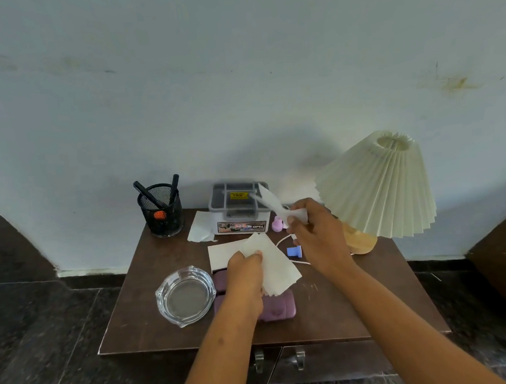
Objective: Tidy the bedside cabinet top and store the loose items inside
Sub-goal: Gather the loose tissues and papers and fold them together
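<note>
1. Hands first: the left hand (246,271) is closed, thumb over fingers, on a fanned stack of white paper sheets (274,269), holding it just above the brown cabinet surface (345,299).
2. The right hand (315,232) is pinched shut on a crumpled white paper scrap (272,204), lifted in front of the grey-lidded box (239,206) and beside the pleated lamp (378,188).
3. Under the left hand and the sheets lies a purple pouch (277,309), flat on the surface near the front edge.
4. A clear glass ashtray (185,295) sits left of the pouch, touching or nearly touching it; it looks empty.
5. A black mesh pen holder (161,215) stands at the back left corner with two dark pens and something orange low inside.
6. The lidded box stands at the back centre, lid shut, contents not visible; another white paper (200,227) lies partly under its left side.
7. A small pink piece (277,223) stands just right of the box, a small blue piece (294,251) lies near a white cord (283,241), both close under the right hand.
8. Two cabinet door handles (300,361) show below the front edge; the doors look shut.
</note>
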{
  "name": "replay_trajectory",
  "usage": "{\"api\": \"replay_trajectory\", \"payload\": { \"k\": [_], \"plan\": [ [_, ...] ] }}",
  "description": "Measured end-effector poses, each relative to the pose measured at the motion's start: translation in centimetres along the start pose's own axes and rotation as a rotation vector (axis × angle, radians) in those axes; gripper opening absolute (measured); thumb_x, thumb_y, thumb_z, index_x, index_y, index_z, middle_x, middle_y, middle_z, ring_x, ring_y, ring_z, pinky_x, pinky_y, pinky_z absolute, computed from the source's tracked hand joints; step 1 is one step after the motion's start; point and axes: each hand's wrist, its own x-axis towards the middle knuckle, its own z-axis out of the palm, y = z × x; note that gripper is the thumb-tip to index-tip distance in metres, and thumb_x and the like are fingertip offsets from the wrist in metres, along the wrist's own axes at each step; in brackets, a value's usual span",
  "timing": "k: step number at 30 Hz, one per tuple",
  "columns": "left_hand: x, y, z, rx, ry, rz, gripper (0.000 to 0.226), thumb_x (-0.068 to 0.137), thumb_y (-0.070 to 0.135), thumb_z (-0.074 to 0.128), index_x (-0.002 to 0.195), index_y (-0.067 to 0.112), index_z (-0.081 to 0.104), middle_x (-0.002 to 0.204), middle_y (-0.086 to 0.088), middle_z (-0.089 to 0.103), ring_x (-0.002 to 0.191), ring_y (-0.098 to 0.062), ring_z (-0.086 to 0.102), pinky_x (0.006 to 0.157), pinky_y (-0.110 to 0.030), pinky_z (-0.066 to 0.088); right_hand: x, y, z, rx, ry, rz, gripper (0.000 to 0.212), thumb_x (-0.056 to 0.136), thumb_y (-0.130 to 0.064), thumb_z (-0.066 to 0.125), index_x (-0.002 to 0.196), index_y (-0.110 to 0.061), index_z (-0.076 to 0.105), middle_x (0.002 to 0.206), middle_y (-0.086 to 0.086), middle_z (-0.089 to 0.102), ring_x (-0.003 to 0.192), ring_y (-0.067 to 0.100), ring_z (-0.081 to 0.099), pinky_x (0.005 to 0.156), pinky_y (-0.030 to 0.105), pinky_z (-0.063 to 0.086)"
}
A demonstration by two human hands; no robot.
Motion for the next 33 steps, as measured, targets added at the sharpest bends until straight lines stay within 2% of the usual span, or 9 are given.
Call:
{"api": "replay_trajectory", "payload": {
  "k": [4, 7, 10, 15, 22, 25, 28, 31, 33],
  "plan": [
    [-0.5, 0.9, -0.5, -0.168, -0.035, -0.064, 0.03, 0.098, 0.011, 0.042, 0.126, 0.009, 0.049, 0.108, -0.013, 0.061, 0.086, -0.025, 0.06, 0.073, -0.041, 0.054, -1.9, -1.0, -0.6, 0.004, -0.149, -0.085, 0.023, 0.084, -0.004, 0.062, 0.087, -0.026, 0.057, 0.093, -0.008, 0.065, 0.086, 0.012, 0.059, 0.069, 0.016, 0.047],
    [-0.6, 1.5, -0.7, -0.269, -0.038, -0.077, 0.026, 0.096, 0.013, 0.042, 0.119, 0.017, 0.054, 0.099, -0.01, 0.064, 0.082, -0.024, 0.06, 0.065, -0.036, 0.052, -3.0, -0.8, -0.5, -0.129, -0.296, -0.134, 0.037, 0.078, 0.006, 0.059, 0.093, -0.028, 0.06, 0.097, -0.009, 0.063, 0.095, 0.007, 0.055, 0.077, 0.004, 0.042],
    [-1.0, 1.9, -0.7, -0.338, -0.031, -0.117, 0.018, 0.094, 0.013, 0.043, 0.104, 0.019, 0.057, 0.088, -0.008, 0.063, 0.078, -0.024, 0.059, 0.065, -0.037, 0.052, -3.2, -0.5, -0.4, -0.285, -0.33, -0.17, 0.042, 0.08, 0.0, 0.061, 0.112, -0.027, 0.061, 0.105, -0.008, 0.058, 0.097, 0.001, 0.047, 0.076, -0.005, 0.032],
    [-1.3, 1.9, -0.4, -0.372, -0.031, -0.108, 0.016, 0.095, 0.02, 0.045, 0.091, 0.021, 0.06, 0.087, -0.007, 0.064, 0.078, -0.023, 0.06, 0.061, -0.035, 0.051, -2.8, -0.6, 0.0, -0.405, -0.318, -0.18, 0.05, 0.087, -0.015, 0.06, 0.133, -0.031, 0.049, 0.109, -0.007, 0.042, 0.096, 0.003, 0.041, 0.081, 0.008, 0.034],
    [-1.3, 1.9, 0.0, -0.5, -0.107, -0.157, 0.055, 0.09, 0.061, 0.036, 0.11, 0.015, 0.059, 0.097, -0.011, 0.067, 0.087, -0.026, 0.064, 0.073, -0.04, 0.053, -3.5, -1.6, 1.2, -0.65, -0.171, -0.199, 0.021, 0.09, -0.033, 0.057, 0.11, -0.032, 0.054, 0.121, -0.006, 0.05, 0.084, 0.013, 0.062, 0.059, 0.016, 0.037],
    [-1.7, 1.8, 0.0, -0.409, -0.139, -0.113, 0.036, 0.093, 0.036, 0.052, 0.117, 0.009, 0.057, 0.097, -0.011, 0.066, 0.079, -0.022, 0.064, 0.065, -0.036, 0.054, -3.6, -1.6, 1.4, -0.664, -0.208, -0.213, 0.021, 0.087, -0.035, 0.057, 0.109, -0.033, 0.055, 0.115, -0.009, 0.05, 0.081, 0.01, 0.059, 0.052, 0.013, 0.03],
    [-1.3, 1.6, -0.1, -0.239, -0.012, -0.001, 0.027, 0.095, 0.006, 0.049, 0.121, 0.007, 0.052, 0.101, -0.012, 0.064, 0.081, -0.024, 0.063, 0.062, -0.036, 0.053, -2.8, -0.8, 1.0, -0.442, -0.29, -0.102, 0.023, 0.074, -0.051, 0.062, 0.091, -0.036, 0.062, 0.09, -0.014, 0.051, 0.075, 0.004, 0.051, 0.055, 0.014, 0.031],
    [-0.8, 1.5, -0.4, -0.157, 0.072, 0.055, 0.025, 0.095, 0.006, 0.048, 0.118, 0.014, 0.052, 0.11, -0.011, 0.061, 0.095, -0.029, 0.061, 0.076, -0.042, 0.053, -1.1, 0.7, 0.1, 0.033, -0.314, 0.219, 0.047, 0.071, -0.063, 0.062, 0.078, -0.017, 0.068, 0.067, -0.008, 0.056, 0.062, 0.005, 0.051, 0.058, 0.017, 0.039],
    [-0.4, 1.4, -0.6, -0.117, 0.088, 0.074, 0.022, 0.095, 0.007, 0.047, 0.114, 0.018, 0.051, 0.111, -0.008, 0.06, 0.1, -0.03, 0.059, 0.082, -0.045, 0.051, 0.2, 3.3, -0.4, -0.041, -0.265, 0.337, 0.05, 0.082, -0.06, 0.054, 0.084, -0.013, 0.069, 0.072, -0.005, 0.062, 0.066, 0.006, 0.056, 0.061, 0.019, 0.043]
  ]
}}
